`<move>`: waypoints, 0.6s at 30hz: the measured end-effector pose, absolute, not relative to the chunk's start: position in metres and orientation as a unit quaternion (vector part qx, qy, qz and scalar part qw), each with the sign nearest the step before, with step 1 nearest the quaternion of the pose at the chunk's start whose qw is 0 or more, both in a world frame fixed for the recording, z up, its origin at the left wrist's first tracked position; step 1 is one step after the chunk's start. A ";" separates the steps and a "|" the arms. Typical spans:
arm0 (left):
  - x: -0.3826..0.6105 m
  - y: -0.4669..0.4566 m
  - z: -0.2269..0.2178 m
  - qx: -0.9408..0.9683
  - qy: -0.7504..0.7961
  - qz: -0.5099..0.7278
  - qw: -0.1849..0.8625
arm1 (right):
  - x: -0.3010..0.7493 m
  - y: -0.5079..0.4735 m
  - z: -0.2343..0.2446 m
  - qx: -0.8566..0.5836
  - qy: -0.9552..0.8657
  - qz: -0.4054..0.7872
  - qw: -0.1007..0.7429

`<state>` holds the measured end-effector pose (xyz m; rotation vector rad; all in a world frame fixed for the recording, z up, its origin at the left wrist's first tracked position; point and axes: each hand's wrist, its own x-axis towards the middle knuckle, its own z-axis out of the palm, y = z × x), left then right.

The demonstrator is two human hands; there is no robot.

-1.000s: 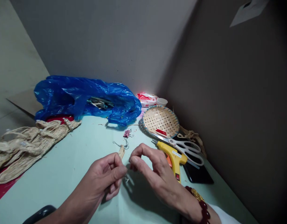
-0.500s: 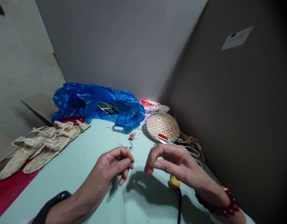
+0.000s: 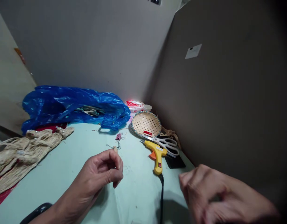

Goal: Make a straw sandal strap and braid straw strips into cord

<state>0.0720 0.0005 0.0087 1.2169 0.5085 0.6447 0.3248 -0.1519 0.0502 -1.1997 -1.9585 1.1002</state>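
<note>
My left hand [image 3: 100, 172] hovers over the pale green table [image 3: 71, 168] with thumb and fingers pinched on a small straw-coloured piece [image 3: 115, 149] that sticks out above the fingertips. My right hand [image 3: 215, 196] is low at the right, near the table's edge, fingers curled inward and blurred; I cannot make out anything in it. A yellow glue gun [image 3: 157, 155] lies between the hands, its black cord running toward me.
White-handled scissors [image 3: 168, 144] lie on a black phone [image 3: 174, 161] beside a round woven tray [image 3: 146, 123]. A blue plastic bag [image 3: 71, 105] sits at the back. Woven straw pieces [image 3: 24, 152] lie at the left. A pink clip [image 3: 118, 136] rests mid-table. A brown wall stands at the right.
My right hand has drawn away from the left, moving right and down toward me. The left hand keeps its pinch on the straw piece. The glue gun is uncovered again.
</note>
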 end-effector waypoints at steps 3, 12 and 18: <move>0.072 -0.001 0.010 0.552 0.238 0.269 0.753 | 0.300 -0.121 0.054 -0.503 -0.684 0.390 0.356; 0.068 0.000 0.009 0.543 0.275 0.325 0.724 | 0.248 -0.068 0.034 -0.478 -0.666 0.351 0.452; 0.068 0.005 0.003 0.492 0.276 0.324 0.760 | 0.239 -0.055 0.017 -0.434 -0.689 0.254 0.522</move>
